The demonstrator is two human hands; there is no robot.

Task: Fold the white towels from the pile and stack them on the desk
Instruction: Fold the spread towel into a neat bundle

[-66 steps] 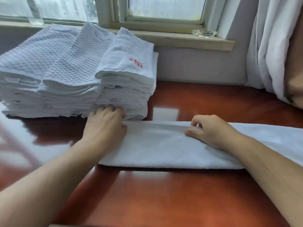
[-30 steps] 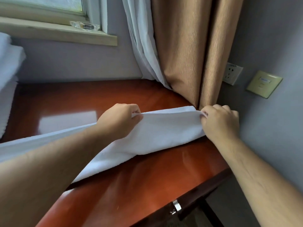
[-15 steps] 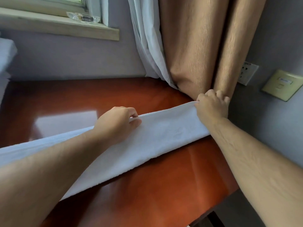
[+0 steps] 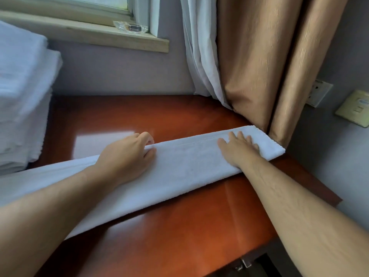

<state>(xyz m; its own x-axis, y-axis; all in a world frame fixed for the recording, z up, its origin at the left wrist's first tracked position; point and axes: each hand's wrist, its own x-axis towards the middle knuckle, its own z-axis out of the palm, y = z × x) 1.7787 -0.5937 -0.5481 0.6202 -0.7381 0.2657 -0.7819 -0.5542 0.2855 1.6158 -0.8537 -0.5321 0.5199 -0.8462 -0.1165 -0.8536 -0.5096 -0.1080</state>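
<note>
one long folded towel [image 4: 189, 168], one stack of towels [image 4: 22, 96], two hands, one counter [image 4: 179, 226], two wall plates, one glass dish [image 4: 130, 27].

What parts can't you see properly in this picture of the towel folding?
- Towel: its left end is hidden under the left forearm and cut off by the head view's left edge.
- Stack of folded towels: blurred and cropped at the left edge, so they can't be counted.
- Left hand: its fingertips curl behind the towel's far edge.
- Clear object on the sill: too small to identify.
</note>
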